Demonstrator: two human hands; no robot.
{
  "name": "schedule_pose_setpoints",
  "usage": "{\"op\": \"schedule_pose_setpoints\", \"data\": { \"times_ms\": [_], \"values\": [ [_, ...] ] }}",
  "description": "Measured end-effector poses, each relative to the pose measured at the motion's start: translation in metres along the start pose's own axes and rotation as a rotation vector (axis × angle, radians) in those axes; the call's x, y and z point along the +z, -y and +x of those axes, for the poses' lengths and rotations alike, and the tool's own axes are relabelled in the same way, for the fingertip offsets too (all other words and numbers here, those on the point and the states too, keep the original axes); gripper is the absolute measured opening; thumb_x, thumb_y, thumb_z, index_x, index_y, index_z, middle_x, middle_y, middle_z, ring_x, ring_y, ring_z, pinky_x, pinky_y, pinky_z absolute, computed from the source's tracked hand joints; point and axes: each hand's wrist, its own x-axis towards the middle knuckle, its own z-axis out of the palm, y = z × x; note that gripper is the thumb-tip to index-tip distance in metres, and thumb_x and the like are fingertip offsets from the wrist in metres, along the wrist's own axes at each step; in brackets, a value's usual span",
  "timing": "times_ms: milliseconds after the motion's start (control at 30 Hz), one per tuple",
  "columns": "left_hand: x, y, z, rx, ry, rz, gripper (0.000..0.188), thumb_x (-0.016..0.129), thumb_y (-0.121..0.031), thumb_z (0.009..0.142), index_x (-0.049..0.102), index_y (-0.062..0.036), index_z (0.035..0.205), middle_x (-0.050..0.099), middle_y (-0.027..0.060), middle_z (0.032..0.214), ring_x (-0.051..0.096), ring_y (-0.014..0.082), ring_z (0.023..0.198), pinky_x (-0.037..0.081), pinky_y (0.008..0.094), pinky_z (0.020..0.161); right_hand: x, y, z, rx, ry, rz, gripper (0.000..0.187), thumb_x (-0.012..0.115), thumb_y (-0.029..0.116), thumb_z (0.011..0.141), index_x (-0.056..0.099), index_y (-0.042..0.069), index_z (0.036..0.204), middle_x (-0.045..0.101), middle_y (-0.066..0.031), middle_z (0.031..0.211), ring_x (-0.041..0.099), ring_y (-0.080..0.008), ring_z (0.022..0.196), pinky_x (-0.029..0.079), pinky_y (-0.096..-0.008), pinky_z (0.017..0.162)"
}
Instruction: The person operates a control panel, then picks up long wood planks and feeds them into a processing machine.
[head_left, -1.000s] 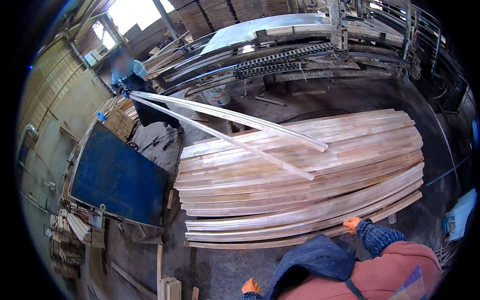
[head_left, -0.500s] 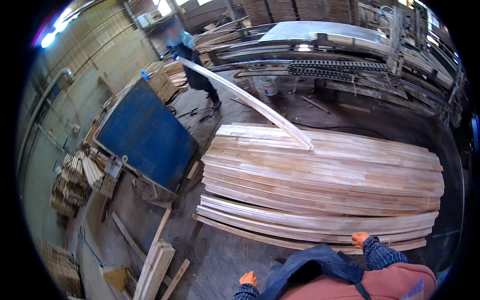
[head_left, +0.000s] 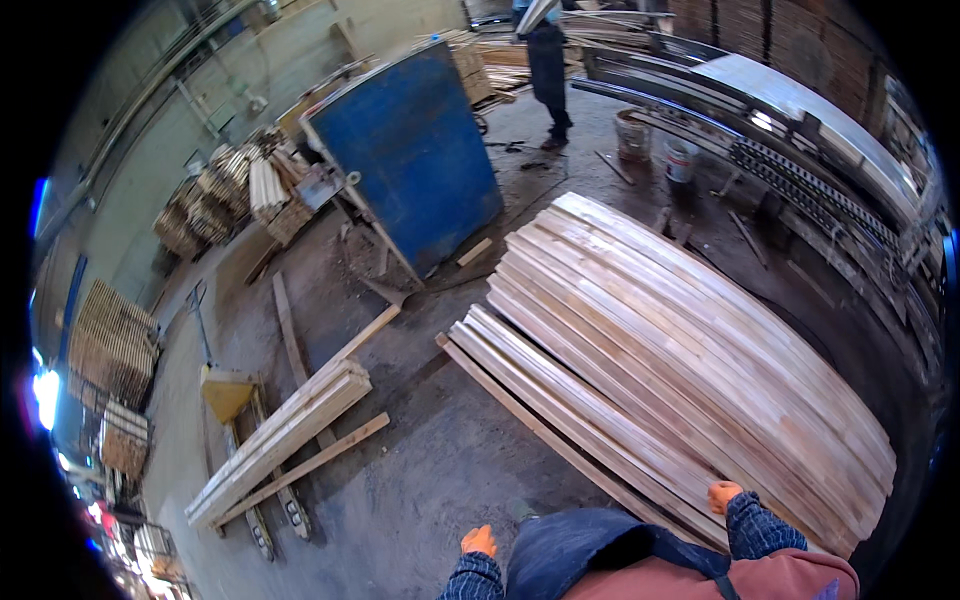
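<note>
My left hand, in an orange glove, hangs over the concrete floor with its fingers curled in and nothing in them. In a matching glove, my right hand is closed beside the near edge of a wide stack of long pale wooden boards; I see nothing in its grip, and whether it touches the wood I cannot tell. A few boards lie slightly apart along the stack's left side. Beyond the stack stands a co-worker in a dark apron, cut off by the top edge, with a pale board end in front.
A yellow pallet jack carries a small bundle of timber to the left. A blue panel stands upright past it. Buckets and a long machine line the far right. Wood piles stand at the far left.
My view has turned left, bringing the pallet jack fully into sight. The long board that the co-worker held out over the stack no longer reaches across it. Both my hands remain curled.
</note>
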Motion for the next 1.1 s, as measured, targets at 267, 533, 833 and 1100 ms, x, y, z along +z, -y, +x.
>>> {"op": "schedule_pose_setpoints", "data": {
  "times_ms": [267, 533, 833, 1100],
  "values": [
    [-0.115, 0.014, -0.061, 0.132, -0.134, -0.153, 0.020, 0.051, -0.034, 0.092, 0.052, -0.0140, 0.094, 0.055, 0.0054, 0.082, 0.053, 0.0294, 0.079, 0.039, 0.0419, 0.065, 0.126, 0.079, 0.071, -0.147, 0.369, -0.107, 0.013, 0.057, 0.008, 0.097, 0.061, 0.009, 0.109, 0.055, -0.0025, 0.078, 0.054, -0.0169, 0.061, 0.040, -0.0337, 0.049],
    [-0.256, -0.018, -0.192, 0.374, -0.468, -0.559, 0.019, 0.048, -0.025, 0.100, 0.057, -0.0121, 0.090, 0.057, 0.0086, 0.074, 0.055, 0.0256, 0.068, 0.043, 0.0422, 0.059, 0.453, 0.042, 0.035, -0.238, 0.143, -0.629, 0.033, 0.068, 0.021, 0.094, 0.064, 0.007, 0.124, 0.066, -0.0024, 0.090, 0.061, -0.0131, 0.070, 0.046, -0.0269, 0.057],
    [-0.261, -0.109, -0.146, 0.301, -0.624, -0.661, 0.025, 0.053, -0.037, 0.094, 0.056, -0.0126, 0.099, 0.061, 0.0088, 0.094, 0.056, 0.0305, 0.093, 0.043, 0.0456, 0.074, 0.607, 0.091, 0.033, -0.215, 0.181, -0.942, 0.011, 0.063, 0.015, 0.095, 0.069, 0.009, 0.103, 0.059, 0.0021, 0.078, 0.055, -0.0077, 0.066, 0.040, -0.0243, 0.053],
    [-0.267, -0.281, 0.001, 0.466, -0.625, -0.608, 0.030, 0.050, -0.042, 0.096, 0.058, -0.0131, 0.100, 0.061, 0.0054, 0.101, 0.055, 0.0279, 0.094, 0.043, 0.0452, 0.075, 0.643, 0.171, 0.143, -0.288, 0.276, -1.159, 0.017, 0.061, 0.018, 0.095, 0.067, 0.011, 0.110, 0.059, 0.0013, 0.081, 0.055, -0.0092, 0.070, 0.042, -0.0284, 0.055]
  ]
}}
